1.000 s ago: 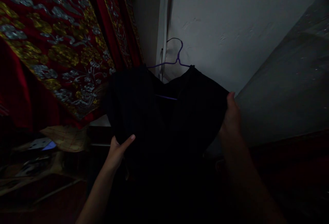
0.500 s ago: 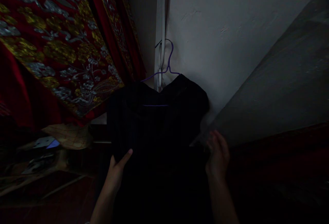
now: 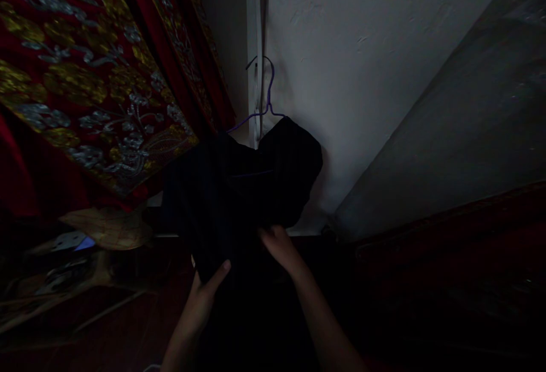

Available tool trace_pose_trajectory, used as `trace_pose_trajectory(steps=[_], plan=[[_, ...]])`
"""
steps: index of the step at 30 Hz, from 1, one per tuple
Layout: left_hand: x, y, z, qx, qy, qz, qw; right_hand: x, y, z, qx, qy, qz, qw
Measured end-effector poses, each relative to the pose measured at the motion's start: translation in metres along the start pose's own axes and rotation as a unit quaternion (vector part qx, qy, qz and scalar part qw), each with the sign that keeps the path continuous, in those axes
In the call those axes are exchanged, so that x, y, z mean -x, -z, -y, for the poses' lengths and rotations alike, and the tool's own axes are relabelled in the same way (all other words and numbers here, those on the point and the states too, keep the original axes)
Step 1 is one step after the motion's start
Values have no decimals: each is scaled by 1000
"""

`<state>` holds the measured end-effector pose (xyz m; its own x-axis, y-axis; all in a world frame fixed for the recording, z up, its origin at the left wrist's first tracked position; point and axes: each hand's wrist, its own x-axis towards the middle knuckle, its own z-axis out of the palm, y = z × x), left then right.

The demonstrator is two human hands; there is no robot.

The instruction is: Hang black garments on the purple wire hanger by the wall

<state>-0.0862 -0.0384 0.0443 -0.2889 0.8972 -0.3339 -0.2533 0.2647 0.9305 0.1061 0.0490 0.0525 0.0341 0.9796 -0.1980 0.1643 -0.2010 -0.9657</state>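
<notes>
A dark shirt (image 3: 239, 201), almost black in the dim light, hangs on a thin purple wire hanger (image 3: 270, 90). My left hand (image 3: 209, 289) grips the shirt's left side, thumb on the front and the other fingers hidden behind the cloth. Across the front, my right hand (image 3: 279, 244) is closed at the cloth below the chest, with its fingers curled and their tips lost in the dark. The hanger's hook is caught at a pale vertical strip (image 3: 259, 31) on the wall edge.
Red cloth (image 3: 98, 82) with gold and silver sequin patterns hangs at the left. Below it, a beige woven item (image 3: 111, 227) lies near a low frame holding blurred objects. A pale wall (image 3: 341, 65) stands behind the shirt, and a grey slanting sheet-like surface (image 3: 460, 99) is at right.
My right hand has moved left from beside the shirt onto its front. The shirt's right side has shifted inward and turned. My left hand keeps its hold.
</notes>
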Motion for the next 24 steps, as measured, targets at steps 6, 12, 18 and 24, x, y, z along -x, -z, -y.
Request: trace_pose_trajectory(steps=[6,12,18,24], plan=[[-26,2,0,-38,-157,-163,973,43,-4,-25,-45,-17,-36,998],[-15,-41,29,-156,-270,-26,950,61,-6,-5,-65,-5,5,998],[2,-79,30,-117,-236,114,958,62,0,5,-85,39,7,996],[-3,-80,19,-170,-293,87,937,63,10,11,-118,44,78,989]])
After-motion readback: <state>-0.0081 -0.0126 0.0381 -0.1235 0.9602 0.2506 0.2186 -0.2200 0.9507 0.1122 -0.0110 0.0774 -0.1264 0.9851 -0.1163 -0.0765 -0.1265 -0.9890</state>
